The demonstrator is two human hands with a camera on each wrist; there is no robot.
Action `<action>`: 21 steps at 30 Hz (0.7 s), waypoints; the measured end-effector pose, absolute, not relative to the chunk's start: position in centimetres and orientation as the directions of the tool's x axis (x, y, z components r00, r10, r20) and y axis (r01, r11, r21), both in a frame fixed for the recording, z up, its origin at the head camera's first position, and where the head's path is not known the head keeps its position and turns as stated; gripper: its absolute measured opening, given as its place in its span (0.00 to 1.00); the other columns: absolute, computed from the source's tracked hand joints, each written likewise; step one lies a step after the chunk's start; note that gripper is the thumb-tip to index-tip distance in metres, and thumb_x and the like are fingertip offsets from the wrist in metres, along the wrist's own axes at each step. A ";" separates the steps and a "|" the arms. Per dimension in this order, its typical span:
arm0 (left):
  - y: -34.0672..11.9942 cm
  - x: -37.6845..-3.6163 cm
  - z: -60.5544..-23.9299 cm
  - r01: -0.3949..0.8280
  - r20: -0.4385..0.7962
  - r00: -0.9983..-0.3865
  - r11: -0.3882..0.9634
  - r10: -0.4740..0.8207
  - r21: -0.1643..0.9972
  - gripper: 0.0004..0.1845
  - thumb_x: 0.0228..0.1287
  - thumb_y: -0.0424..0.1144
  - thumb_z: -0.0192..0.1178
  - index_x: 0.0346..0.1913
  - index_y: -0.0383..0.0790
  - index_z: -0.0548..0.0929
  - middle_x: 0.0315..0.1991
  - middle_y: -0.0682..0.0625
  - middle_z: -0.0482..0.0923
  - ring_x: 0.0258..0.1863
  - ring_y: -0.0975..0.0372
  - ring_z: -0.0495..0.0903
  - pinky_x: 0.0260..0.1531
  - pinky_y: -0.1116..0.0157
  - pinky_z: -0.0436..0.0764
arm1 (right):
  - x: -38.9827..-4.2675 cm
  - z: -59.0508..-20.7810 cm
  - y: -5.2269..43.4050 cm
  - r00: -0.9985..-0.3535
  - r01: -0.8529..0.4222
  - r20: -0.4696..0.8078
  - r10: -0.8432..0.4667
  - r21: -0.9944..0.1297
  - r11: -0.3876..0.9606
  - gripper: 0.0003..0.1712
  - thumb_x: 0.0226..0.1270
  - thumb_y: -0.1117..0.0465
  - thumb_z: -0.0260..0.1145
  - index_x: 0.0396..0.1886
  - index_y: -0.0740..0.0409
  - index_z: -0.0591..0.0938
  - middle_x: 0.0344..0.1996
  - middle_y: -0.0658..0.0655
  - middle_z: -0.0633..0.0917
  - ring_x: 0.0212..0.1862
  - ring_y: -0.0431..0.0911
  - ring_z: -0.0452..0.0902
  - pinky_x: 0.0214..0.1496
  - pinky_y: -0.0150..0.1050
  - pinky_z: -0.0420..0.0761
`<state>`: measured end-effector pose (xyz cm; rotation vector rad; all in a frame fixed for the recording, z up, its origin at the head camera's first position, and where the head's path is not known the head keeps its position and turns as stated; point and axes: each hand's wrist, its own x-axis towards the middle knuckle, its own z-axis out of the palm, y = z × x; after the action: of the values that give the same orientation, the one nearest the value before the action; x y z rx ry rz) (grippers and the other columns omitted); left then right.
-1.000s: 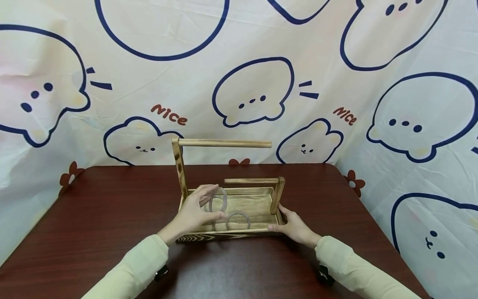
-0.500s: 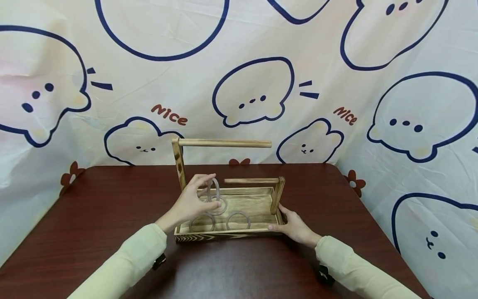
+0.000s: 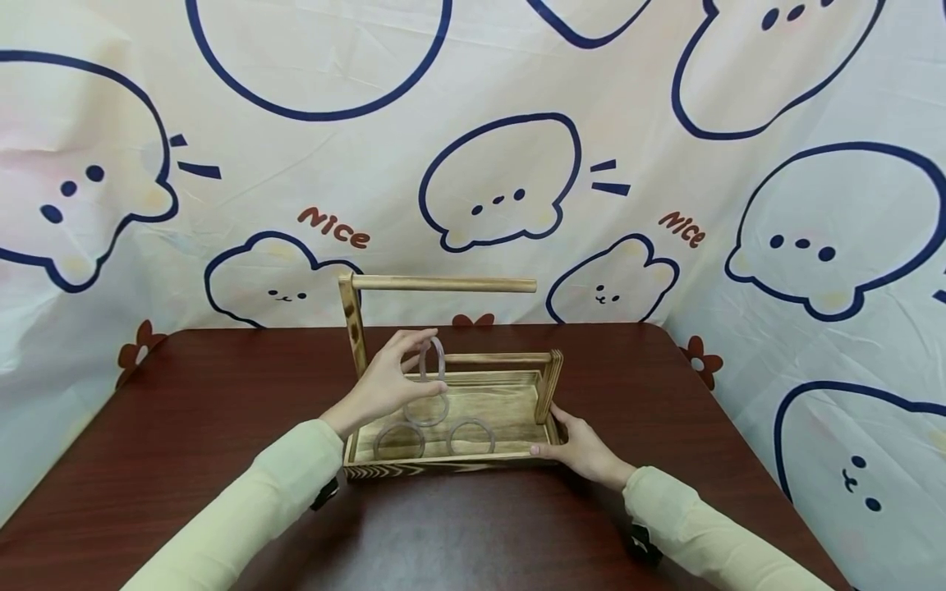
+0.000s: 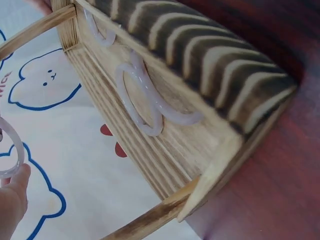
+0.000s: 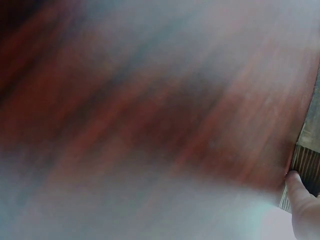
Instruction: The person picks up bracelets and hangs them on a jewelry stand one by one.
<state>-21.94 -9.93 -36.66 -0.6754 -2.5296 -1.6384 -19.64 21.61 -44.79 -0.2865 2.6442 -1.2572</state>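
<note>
A wooden tray stands on the dark red table, with a tall post and a long upper rod at its left. A shorter lower rod runs from its right post. My left hand pinches a translucent ring upright, just above the tray near the lower rod's free end. The left wrist view shows that ring by a fingertip. Three more rings lie flat in the tray. My right hand grips the tray's front right corner.
The table spreads to either side of the tray, with its back edge against a cartoon-print cloth. The right wrist view is mostly blur, showing the table top and a thumb against the tray corner.
My left hand has lifted the ring from the tray floor up and slightly right, to the height of the lower rod. The right hand and the tray have stayed put.
</note>
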 end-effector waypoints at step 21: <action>-8.1 -23.6 -36.6 0.378 0.239 -0.887 0.325 0.394 0.867 0.40 0.47 0.42 0.71 0.65 0.49 0.66 0.60 0.48 0.63 0.62 0.53 0.65 0.61 0.61 0.67 | -19.6 -44.5 21.5 -0.960 -0.089 -0.097 -0.264 -0.784 0.614 0.55 0.50 0.50 0.72 0.70 0.67 0.53 0.69 0.65 0.56 0.70 0.57 0.50 0.66 0.54 0.60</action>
<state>-23.59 -8.12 -36.58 -0.7486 -2.5692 -1.6751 -19.59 21.52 -44.54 -0.2923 2.6355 -1.2636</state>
